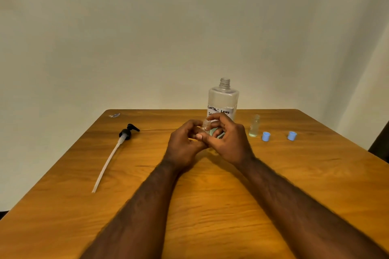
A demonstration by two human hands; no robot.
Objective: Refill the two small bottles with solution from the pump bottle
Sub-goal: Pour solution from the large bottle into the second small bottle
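Observation:
A large clear bottle with a handwritten label stands uncapped at the far middle of the wooden table. In front of it both hands meet around a small clear bottle. My left hand holds its lower part, and my right hand pinches its top with curled fingers. A second small bottle, partly filled, stands upright to the right. Two blue caps lie beyond it. The black pump head with its long white tube lies on the left.
A small scrap of wrapper lies at the table's far left corner. A plain wall stands close behind the table. A dark object sits off the table's right edge.

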